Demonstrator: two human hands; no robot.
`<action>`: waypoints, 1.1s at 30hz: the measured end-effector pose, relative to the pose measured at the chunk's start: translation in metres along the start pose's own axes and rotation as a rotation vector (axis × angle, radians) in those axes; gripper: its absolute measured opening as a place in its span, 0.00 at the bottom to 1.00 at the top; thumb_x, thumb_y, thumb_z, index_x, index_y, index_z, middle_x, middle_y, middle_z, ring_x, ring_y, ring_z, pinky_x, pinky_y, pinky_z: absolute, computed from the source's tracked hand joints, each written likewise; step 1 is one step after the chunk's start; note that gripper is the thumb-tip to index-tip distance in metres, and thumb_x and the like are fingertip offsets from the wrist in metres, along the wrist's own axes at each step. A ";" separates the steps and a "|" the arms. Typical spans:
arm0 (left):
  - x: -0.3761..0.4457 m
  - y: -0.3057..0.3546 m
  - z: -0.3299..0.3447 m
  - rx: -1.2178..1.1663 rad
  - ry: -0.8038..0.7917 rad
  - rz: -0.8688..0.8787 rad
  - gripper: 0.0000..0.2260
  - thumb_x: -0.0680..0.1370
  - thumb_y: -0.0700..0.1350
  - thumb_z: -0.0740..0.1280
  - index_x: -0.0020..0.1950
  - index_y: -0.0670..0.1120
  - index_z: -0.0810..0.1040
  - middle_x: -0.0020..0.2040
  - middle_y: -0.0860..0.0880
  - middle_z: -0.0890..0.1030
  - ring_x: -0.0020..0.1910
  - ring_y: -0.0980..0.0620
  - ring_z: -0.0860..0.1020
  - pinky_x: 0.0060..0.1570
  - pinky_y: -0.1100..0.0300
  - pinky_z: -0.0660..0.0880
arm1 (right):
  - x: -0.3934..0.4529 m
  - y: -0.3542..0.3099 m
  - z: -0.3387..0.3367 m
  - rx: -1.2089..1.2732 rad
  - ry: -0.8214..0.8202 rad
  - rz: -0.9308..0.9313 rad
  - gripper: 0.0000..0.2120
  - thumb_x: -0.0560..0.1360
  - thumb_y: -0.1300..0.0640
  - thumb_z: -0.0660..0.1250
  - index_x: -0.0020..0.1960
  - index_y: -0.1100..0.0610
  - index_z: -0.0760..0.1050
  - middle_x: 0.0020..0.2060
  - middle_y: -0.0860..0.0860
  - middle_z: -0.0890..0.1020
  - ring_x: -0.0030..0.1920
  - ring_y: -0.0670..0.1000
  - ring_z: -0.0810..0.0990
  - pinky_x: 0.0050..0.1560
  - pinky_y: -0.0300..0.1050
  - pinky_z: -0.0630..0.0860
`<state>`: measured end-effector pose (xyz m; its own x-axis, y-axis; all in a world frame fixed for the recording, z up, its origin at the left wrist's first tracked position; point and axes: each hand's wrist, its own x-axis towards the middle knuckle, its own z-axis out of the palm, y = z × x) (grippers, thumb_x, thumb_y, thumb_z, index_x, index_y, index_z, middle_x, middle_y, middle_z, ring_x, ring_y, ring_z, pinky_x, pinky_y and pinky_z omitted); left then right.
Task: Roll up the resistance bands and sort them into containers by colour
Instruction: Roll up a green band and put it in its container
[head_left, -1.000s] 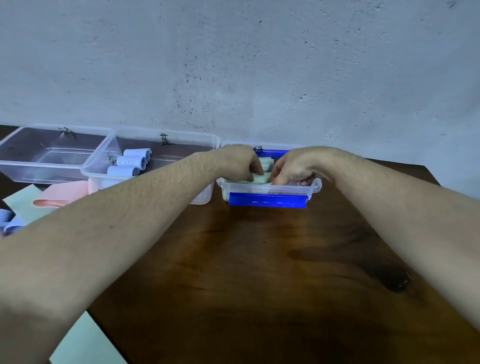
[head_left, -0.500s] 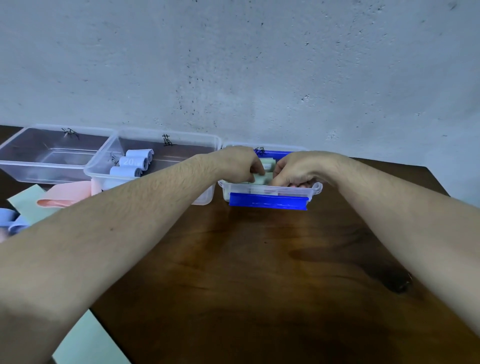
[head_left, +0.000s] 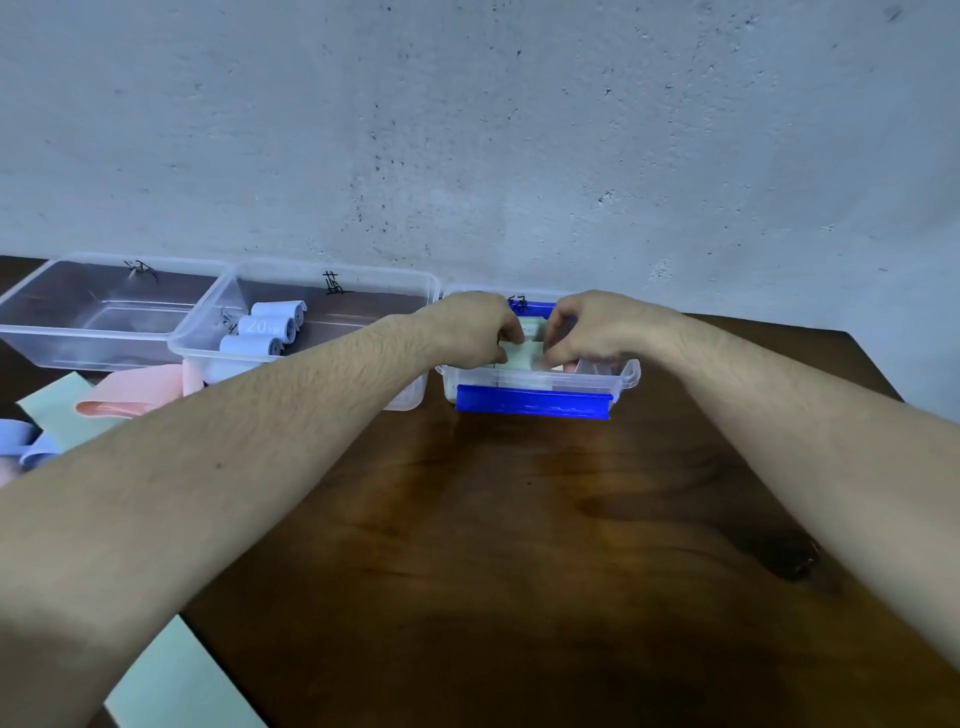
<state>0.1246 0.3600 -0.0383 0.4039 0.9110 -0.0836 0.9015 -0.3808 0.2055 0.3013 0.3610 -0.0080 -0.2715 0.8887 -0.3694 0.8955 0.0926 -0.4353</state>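
Both hands reach into the small clear box with blue clips (head_left: 535, 402) at the back of the table. My left hand (head_left: 475, 327) and my right hand (head_left: 592, 332) pinch a rolled pale green band (head_left: 519, 356) from either side, just above the box's inside. Another green roll (head_left: 531, 329) lies behind it. The middle clear container (head_left: 332, 291) holds three rolled light blue bands (head_left: 267, 327). The left clear container (head_left: 93, 317) has no bands in it.
Unrolled bands lie at the left: a pink one (head_left: 135, 395), blue ones (head_left: 23, 441) and pale green ones (head_left: 52, 402). Another pale green band (head_left: 176, 680) lies at the near left edge. A grey wall stands right behind the containers.
The hands have shifted slightly and lifted a little, still holding the green roll over the blue-clipped box. Nothing else moved.
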 end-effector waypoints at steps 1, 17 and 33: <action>0.000 0.000 0.000 0.007 0.003 0.005 0.18 0.79 0.45 0.68 0.69 0.49 0.76 0.65 0.51 0.77 0.63 0.52 0.75 0.52 0.65 0.66 | 0.001 0.001 0.001 -0.023 0.025 -0.019 0.13 0.72 0.53 0.77 0.53 0.51 0.79 0.34 0.47 0.82 0.24 0.42 0.76 0.24 0.35 0.70; 0.001 -0.001 0.004 0.046 -0.016 -0.020 0.15 0.80 0.46 0.68 0.67 0.50 0.78 0.64 0.52 0.79 0.62 0.53 0.75 0.57 0.62 0.69 | 0.020 0.003 0.019 -0.302 0.027 -0.050 0.14 0.77 0.44 0.66 0.60 0.45 0.80 0.56 0.45 0.82 0.56 0.49 0.78 0.57 0.45 0.76; 0.009 -0.003 0.007 0.127 0.002 0.047 0.22 0.78 0.48 0.68 0.72 0.51 0.71 0.66 0.50 0.74 0.63 0.50 0.72 0.55 0.60 0.67 | 0.020 0.000 0.020 -0.348 -0.007 -0.076 0.17 0.79 0.45 0.65 0.65 0.51 0.78 0.59 0.50 0.81 0.53 0.50 0.75 0.49 0.42 0.69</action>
<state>0.1264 0.3679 -0.0462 0.4460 0.8919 -0.0751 0.8941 -0.4400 0.0840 0.2891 0.3701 -0.0323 -0.3428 0.8706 -0.3529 0.9390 0.3063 -0.1564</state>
